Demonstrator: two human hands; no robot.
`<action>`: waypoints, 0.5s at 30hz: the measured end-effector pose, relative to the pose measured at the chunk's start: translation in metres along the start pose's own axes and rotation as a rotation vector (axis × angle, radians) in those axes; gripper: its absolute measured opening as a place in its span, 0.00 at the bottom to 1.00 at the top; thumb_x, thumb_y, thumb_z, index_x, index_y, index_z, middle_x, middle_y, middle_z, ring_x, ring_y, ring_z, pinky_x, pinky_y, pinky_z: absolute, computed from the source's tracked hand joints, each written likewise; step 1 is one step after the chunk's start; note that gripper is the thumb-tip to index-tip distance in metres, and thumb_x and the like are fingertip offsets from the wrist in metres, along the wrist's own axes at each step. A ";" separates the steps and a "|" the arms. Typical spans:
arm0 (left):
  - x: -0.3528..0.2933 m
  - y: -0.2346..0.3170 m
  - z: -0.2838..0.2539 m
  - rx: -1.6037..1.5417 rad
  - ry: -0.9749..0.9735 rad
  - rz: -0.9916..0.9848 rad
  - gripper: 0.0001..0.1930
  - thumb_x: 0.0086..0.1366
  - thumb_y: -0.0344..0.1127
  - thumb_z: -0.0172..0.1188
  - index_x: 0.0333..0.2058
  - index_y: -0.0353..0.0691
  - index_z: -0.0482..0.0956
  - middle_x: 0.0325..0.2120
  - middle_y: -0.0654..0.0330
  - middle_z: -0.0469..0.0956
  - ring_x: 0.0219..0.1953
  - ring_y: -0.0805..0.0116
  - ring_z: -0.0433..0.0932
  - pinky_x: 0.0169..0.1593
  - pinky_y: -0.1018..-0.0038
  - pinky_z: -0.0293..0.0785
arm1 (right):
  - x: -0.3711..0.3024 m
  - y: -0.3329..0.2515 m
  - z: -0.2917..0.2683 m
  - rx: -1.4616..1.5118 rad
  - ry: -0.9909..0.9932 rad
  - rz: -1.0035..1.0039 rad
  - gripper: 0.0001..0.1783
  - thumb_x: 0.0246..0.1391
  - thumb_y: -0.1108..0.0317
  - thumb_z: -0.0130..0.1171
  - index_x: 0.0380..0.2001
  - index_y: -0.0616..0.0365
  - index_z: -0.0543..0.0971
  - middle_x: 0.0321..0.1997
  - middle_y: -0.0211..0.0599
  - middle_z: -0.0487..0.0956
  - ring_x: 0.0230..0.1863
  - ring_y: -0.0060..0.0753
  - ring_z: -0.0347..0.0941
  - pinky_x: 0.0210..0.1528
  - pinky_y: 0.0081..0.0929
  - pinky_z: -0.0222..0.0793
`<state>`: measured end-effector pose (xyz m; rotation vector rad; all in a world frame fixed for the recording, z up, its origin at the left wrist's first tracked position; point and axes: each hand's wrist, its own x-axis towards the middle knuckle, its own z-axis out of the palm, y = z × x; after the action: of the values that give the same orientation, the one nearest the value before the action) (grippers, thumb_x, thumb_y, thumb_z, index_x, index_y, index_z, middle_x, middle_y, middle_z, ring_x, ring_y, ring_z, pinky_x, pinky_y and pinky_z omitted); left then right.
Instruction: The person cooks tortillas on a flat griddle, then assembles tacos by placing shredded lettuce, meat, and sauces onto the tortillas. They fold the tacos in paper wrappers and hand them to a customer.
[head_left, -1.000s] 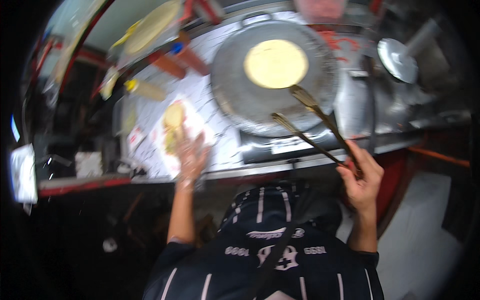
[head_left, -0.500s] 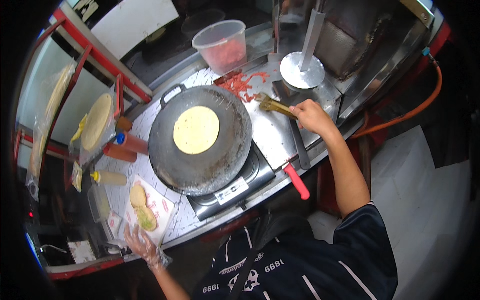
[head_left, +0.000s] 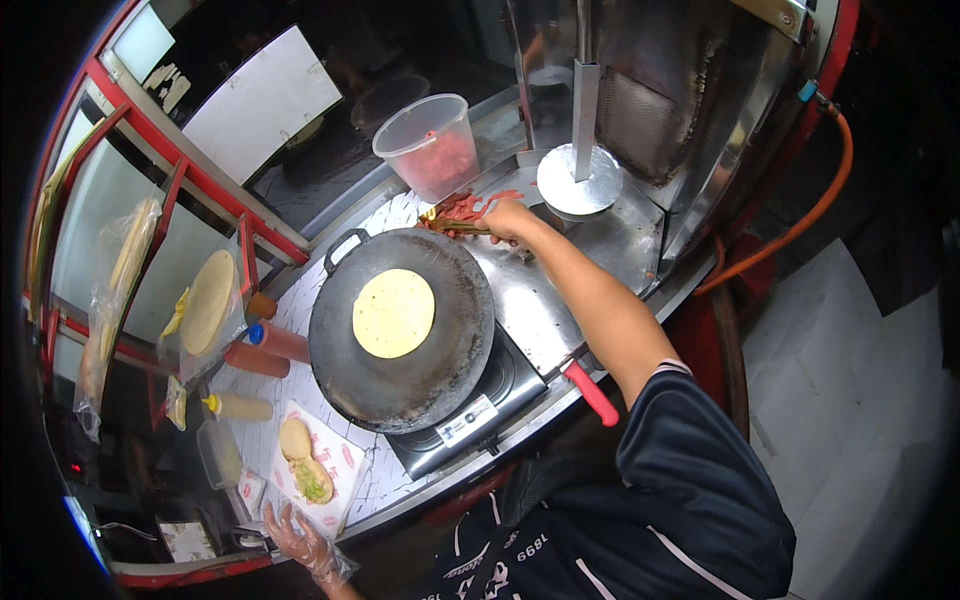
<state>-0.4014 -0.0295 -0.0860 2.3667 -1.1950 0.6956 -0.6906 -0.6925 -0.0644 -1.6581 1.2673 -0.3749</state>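
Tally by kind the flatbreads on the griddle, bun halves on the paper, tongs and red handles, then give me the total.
Flatbreads on the griddle: 1
Bun halves on the paper: 2
Tongs in right hand: 1
Red handles: 1
Total: 5

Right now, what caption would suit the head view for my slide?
The right hand holds tongs at red food pieces; a flatbread lies on the dark round griddle.

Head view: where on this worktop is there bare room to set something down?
Mainly the bare steel between the round griddle and right forearm, above the red handle. A narrow counter strip separates the bun's paper from the stove. Crowded: around the meat shreds, where the right hand holds tongs.
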 end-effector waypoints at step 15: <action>-0.017 -0.084 0.010 -0.096 0.063 -0.080 0.09 0.67 0.25 0.60 0.44 0.27 0.81 0.61 0.40 0.74 0.62 0.41 0.74 0.64 0.52 0.69 | -0.102 -0.048 -0.053 -0.032 0.182 -0.120 0.15 0.61 0.61 0.67 0.41 0.63 0.88 0.19 0.28 0.78 0.15 0.19 0.64 0.17 0.25 0.54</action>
<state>-0.3386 0.0217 -0.1145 2.2829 -1.0769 0.6664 -0.7438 -0.6318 0.0306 -1.7639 1.3148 -0.5928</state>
